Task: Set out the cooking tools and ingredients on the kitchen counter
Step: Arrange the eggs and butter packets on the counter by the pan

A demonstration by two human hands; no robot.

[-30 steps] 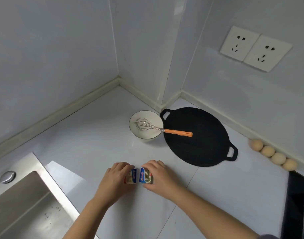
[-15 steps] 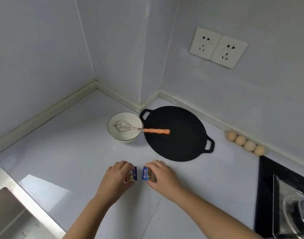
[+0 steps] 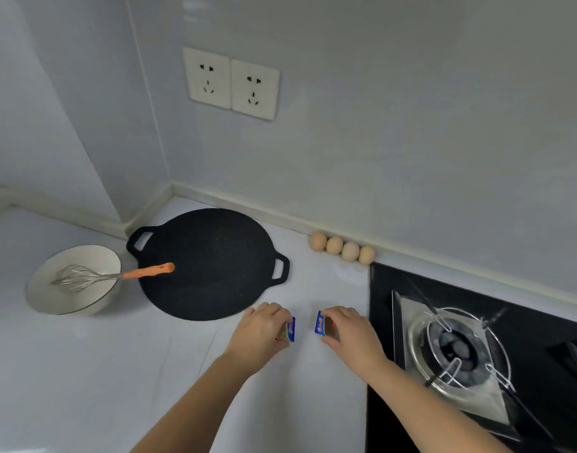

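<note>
L hand (image 3: 261, 335) grips packet (image 3: 291, 329), R hand (image 3: 352, 335) grips 2nd packet (image 3: 320, 323) — pan (image 3: 211, 256) left, stove (image 3: 457, 348) right.

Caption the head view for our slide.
Left hand and right hand each grip a blue packet between pan and stove.

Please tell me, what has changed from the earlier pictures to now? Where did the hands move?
The left hand and right hand carried the left packet and right packet rightward, from in front of the bowl to beside the stove, and drew them farther apart. Both grips held. Bowl, whisk, pan and eggs stayed put; the view itself swung right.
</note>
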